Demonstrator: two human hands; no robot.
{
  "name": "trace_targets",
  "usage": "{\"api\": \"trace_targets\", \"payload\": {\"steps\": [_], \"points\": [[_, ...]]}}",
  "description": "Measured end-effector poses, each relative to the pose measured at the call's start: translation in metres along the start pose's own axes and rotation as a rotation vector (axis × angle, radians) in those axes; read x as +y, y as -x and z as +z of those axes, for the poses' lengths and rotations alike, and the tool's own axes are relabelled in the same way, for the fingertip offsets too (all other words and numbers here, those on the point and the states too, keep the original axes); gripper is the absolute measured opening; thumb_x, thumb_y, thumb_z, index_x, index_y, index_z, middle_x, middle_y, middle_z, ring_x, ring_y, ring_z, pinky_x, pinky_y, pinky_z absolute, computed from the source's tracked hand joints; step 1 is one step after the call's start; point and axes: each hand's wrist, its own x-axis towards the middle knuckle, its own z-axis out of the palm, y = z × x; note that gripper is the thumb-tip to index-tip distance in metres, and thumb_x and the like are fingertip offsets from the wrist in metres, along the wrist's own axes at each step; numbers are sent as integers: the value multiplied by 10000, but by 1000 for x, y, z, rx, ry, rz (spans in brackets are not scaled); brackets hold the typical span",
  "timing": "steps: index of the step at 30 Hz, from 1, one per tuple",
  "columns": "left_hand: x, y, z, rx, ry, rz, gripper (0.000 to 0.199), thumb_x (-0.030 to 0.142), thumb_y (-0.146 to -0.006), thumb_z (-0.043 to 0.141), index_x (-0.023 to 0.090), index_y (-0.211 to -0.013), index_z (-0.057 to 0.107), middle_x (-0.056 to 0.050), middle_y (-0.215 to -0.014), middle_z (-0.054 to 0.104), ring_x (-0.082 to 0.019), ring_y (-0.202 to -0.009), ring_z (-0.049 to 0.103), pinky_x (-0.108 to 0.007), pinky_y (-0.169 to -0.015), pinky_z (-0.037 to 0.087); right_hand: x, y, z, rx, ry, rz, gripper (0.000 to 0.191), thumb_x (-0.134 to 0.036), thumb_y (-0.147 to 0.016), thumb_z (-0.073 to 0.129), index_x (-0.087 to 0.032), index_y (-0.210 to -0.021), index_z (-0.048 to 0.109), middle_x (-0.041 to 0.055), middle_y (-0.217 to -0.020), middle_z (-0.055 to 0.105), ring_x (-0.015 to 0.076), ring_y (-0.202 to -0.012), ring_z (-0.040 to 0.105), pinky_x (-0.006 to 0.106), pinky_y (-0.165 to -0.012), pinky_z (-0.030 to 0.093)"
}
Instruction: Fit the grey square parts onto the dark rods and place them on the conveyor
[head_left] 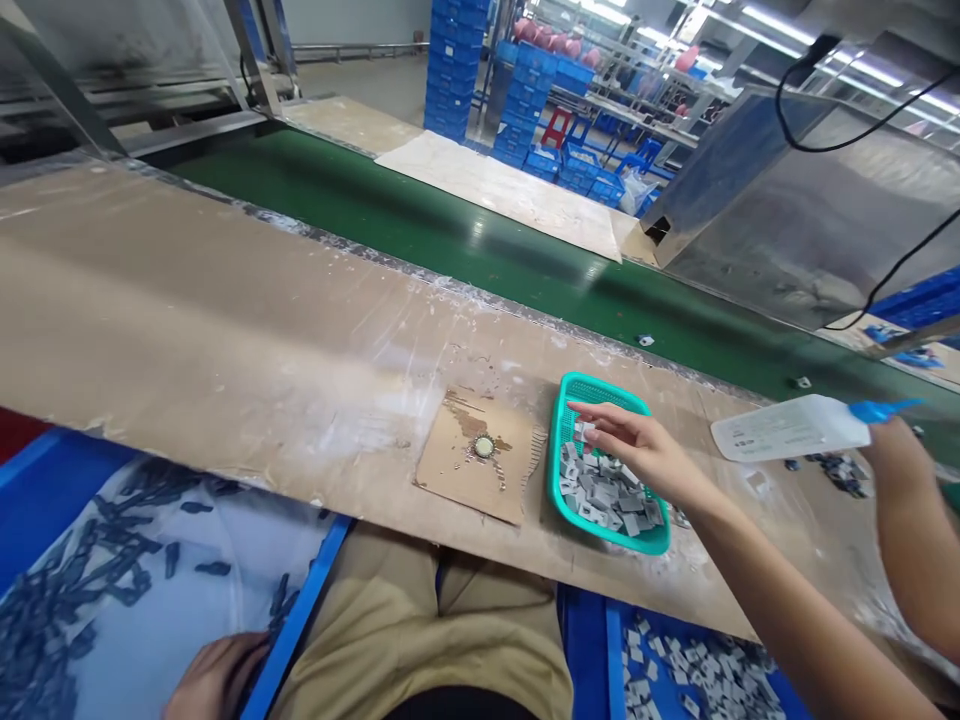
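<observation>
Pieces (pixel 611 500), grey and loose, heap in a teal basket (pixel 555 465) on the tabletop (pixel 225 320); with so many left there, handling them looks far from done. Over them, the right hand's (pixel 637 445) fingers are slightly parted around a pale piece (pixel 581 430); whether it is gripped, I cannot tell. The left hand (pixel 214 680), in a blue bin (pixel 296 620) among dark parts (pixel 213 568), is cut off below, its hold unclear. A co-worker's hand is mostly hidden behind a bottle (pixel 787 428).

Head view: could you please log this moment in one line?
right hand: at grey parts in green basket | left hand: at blue bin
</observation>
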Motion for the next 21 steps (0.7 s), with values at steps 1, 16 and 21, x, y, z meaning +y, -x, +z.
{"api": "trace_targets", "payload": {"steps": [1,16,21], "points": [[8,-3,-7,-38,3,-34,268,417,-718,491,246,-809,676,-44,-844,706,-283,-853,639,-387,-806,514,-3,-2,6,22,-18,-4,405,-431,-790,598,-225,-1138,590,76,-979,607,199,-816,623,375,-762,545],[21,-3,-40,-203,-51,-444,202,395,-551,475,232,-668,504,-110,-697,684,-330,-759,657,-395,-680,490,-27,-32,77,-137,508,-382,184,-207,-869,505,-200,-1020,610,84,-956,657,199,-791,634,337,-712,519],[8,0,-45,-165,-24,-400,172,361,-538,469,234,-588,573,-114,-689,702,-368,-773,659,-434,-708,497,-19,-39,86,-188,523,-430,201,-201,-874,494,-200,-1021,631,92,-944,671,228,-880,633,358,-761,520]]}}
